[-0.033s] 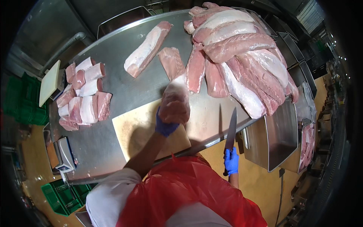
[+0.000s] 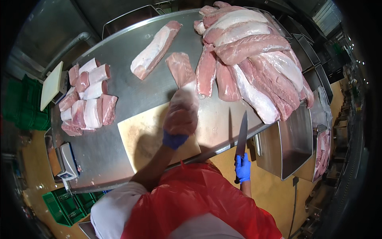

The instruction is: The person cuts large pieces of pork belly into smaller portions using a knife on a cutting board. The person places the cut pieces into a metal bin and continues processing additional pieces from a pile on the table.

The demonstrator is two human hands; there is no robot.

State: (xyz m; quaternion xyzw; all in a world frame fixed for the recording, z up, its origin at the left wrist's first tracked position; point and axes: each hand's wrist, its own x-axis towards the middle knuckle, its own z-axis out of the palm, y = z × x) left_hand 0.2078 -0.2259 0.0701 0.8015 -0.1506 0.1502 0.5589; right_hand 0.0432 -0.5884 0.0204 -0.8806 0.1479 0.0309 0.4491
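Observation:
A long pink piece of meat (image 2: 182,109) is gripped by my blue-gloved left hand (image 2: 175,139) over a pale cutting board (image 2: 137,129); most of my fingers are hidden beneath it. Its far end meets a paler pink part (image 2: 179,67) on the steel table, and I cannot tell if they are one piece. My blue-gloved right hand (image 2: 242,168) grips a long knife (image 2: 242,133), blade pointing away from me, at the table's front edge. A separate loin (image 2: 155,49) lies beyond the board.
Loins (image 2: 254,63) are heaped at right, cut chunks (image 2: 91,111) grouped at left. Around the steel table (image 2: 99,159) are a scale (image 2: 68,161), a white slab (image 2: 51,85), green crates (image 2: 61,207) and steel bins (image 2: 294,147). My red apron fills the bottom.
My left hand and the meat in it have shifted slightly toward me. The knife in my right hand has edged very slightly forward.

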